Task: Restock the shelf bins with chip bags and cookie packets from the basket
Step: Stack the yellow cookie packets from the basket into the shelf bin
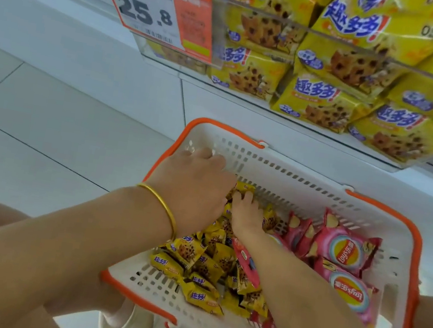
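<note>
I logged the right hand (pixel 246 217) with fingers curled round cookie packets (pixel 194 254) beneath them in the basket (pixel 320 187). Left hand (pixel 194 188) fingers bent alongside; hold untellable. Chip bags (pixel 346 251) lay right of the fingers. Judged risk: slick packets spilling from an overfull grab.

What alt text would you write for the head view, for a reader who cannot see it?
A left hand and right hand reach among yellow cookie packets in a white basket that also holds pink chip bags. A shelf bin above holds matching cookie packs.
</note>
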Tool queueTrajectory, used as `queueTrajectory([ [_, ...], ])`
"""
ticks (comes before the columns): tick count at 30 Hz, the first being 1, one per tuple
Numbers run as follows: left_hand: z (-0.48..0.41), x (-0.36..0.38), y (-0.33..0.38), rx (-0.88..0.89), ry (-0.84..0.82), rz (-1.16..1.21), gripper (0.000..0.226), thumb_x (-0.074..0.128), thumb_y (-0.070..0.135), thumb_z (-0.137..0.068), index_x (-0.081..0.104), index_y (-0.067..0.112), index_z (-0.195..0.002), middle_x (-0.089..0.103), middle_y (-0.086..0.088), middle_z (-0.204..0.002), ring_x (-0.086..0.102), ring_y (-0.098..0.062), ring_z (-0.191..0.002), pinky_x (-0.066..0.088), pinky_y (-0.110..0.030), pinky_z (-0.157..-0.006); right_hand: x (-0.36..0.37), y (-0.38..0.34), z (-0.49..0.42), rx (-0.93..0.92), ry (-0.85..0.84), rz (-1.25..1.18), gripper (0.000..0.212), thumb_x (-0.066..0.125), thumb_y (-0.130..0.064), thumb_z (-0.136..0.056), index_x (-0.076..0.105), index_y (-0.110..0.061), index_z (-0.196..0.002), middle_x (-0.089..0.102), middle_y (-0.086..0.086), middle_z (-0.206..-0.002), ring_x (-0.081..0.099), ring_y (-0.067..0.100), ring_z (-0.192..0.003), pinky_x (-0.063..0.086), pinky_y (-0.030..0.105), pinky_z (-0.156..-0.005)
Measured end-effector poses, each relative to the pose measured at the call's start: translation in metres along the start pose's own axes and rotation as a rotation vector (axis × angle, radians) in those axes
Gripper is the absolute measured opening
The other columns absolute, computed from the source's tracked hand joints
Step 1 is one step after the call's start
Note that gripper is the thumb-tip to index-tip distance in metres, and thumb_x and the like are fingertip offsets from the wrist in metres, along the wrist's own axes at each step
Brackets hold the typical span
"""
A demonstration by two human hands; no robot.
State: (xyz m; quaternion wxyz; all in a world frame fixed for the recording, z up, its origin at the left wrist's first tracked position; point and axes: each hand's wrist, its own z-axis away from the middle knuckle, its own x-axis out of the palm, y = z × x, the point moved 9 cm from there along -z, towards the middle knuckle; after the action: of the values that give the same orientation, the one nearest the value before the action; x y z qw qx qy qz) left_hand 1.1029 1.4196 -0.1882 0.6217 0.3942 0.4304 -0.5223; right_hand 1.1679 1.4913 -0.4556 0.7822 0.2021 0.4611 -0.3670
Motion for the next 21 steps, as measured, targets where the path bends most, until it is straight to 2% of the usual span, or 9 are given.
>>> queueTrajectory([
  [3,-0.001,0.003,-0.001,-0.003,-0.025,0.014,0.026,0.035,0.032,-0.098,0.05,0.021,-0.117,0.049,0.001,-0.115,0.045,-0.02,-0.11,0.043,-0.033,-0.09,-0.006,0.005,0.005,-0.03,0.011,-0.056,0.021,0.061,-0.015,-0.088,0.052,-0.013,-0.108,0.055,0.009,-0.117,0.049,0.029,-0.111,0.041,0.041,-0.088],
  [4,-0.002,0.003,-0.001,-0.004,-0.034,0.025,0.027,0.036,0.031,-0.098,0.05,0.021,-0.118,0.05,0.0,-0.113,0.046,-0.02,-0.109,0.043,-0.033,-0.089,-0.016,0.008,0.008,-0.055,0.026,-0.136,0.019,0.062,-0.024,-0.089,0.053,-0.014,-0.102,0.058,0.007,-0.111,0.051,0.027,-0.108,0.042,0.038,-0.084],
  [8,-0.003,0.003,-0.007,-0.048,-0.103,0.117,0.03,0.041,0.027,-0.097,0.047,0.02,-0.126,0.052,-0.002,-0.12,0.05,-0.022,-0.112,0.047,-0.038,-0.091,-0.081,0.007,0.044,-0.169,-0.153,-0.642,0.028,0.069,-0.03,-0.085,0.054,-0.016,-0.104,0.056,-0.004,-0.096,0.054,0.012,-0.087,0.038,0.023,-0.069],
  [10,-0.005,0.0,-0.011,-0.074,-0.119,0.187,0.036,0.044,0.031,-0.097,0.044,0.016,-0.13,0.051,-0.005,-0.125,0.051,-0.023,-0.113,0.046,-0.041,-0.093,-0.125,-0.001,0.073,-0.261,-0.208,-0.693,0.023,0.07,-0.031,-0.084,0.051,-0.02,-0.093,0.053,-0.009,-0.085,0.051,0.007,-0.077,0.037,0.019,-0.063],
  [13,-0.003,-0.01,-0.013,-0.106,-0.113,0.398,0.05,0.052,0.039,-0.093,0.041,0.014,-0.135,0.052,-0.006,-0.128,0.053,-0.021,-0.113,0.044,-0.033,-0.094,-0.186,-0.01,0.112,-0.371,-0.078,-0.695,0.036,0.074,-0.034,-0.079,0.056,-0.006,-0.093,0.053,0.001,-0.08,0.05,0.014,-0.073,0.034,0.029,-0.062],
  [15,0.001,-0.029,-0.01,-0.079,-0.04,0.497,0.051,0.06,0.04,-0.088,0.047,0.016,-0.131,0.055,-0.003,-0.121,0.053,-0.016,-0.106,0.041,-0.024,-0.086,-0.219,-0.015,0.137,-0.414,-0.008,-0.805,0.031,0.077,-0.026,-0.077,0.059,-0.004,-0.091,0.054,0.0,-0.077,0.05,0.012,-0.069,0.035,0.028,-0.062],
  [17,0.011,-0.056,-0.008,-0.038,0.089,0.596,0.039,0.066,0.033,-0.085,0.057,0.016,-0.118,0.058,0.002,-0.101,0.053,-0.013,-0.092,0.04,-0.02,-0.075,-0.245,-0.016,0.162,-0.425,0.044,-0.893,0.028,0.078,-0.019,-0.075,0.06,-0.006,-0.092,0.055,-0.001,-0.074,0.052,0.009,-0.067,0.038,0.027,-0.063],
  [19,0.025,-0.09,-0.011,0.011,0.225,0.721,0.025,0.071,0.027,-0.082,0.063,0.013,-0.102,0.057,0.003,-0.08,0.053,-0.011,-0.073,0.039,-0.017,-0.062,-0.27,-0.012,0.186,-0.423,0.085,-1.031,0.036,0.079,-0.017,-0.074,0.058,-0.004,-0.099,0.06,0.008,-0.081,0.057,0.014,-0.071,0.043,0.031,-0.065],
  [21,0.04,-0.124,-0.017,0.067,0.329,0.87,0.015,0.071,0.022,-0.082,0.063,0.011,-0.089,0.057,-0.003,-0.073,0.051,-0.009,-0.062,0.042,-0.014,-0.056,-0.295,-0.006,0.208,-0.396,0.129,-1.241,0.041,0.078,-0.016,-0.073,0.057,-0.005,-0.106,0.067,0.009,-0.092,0.065,0.013,-0.077,0.052,0.025,-0.065],
])
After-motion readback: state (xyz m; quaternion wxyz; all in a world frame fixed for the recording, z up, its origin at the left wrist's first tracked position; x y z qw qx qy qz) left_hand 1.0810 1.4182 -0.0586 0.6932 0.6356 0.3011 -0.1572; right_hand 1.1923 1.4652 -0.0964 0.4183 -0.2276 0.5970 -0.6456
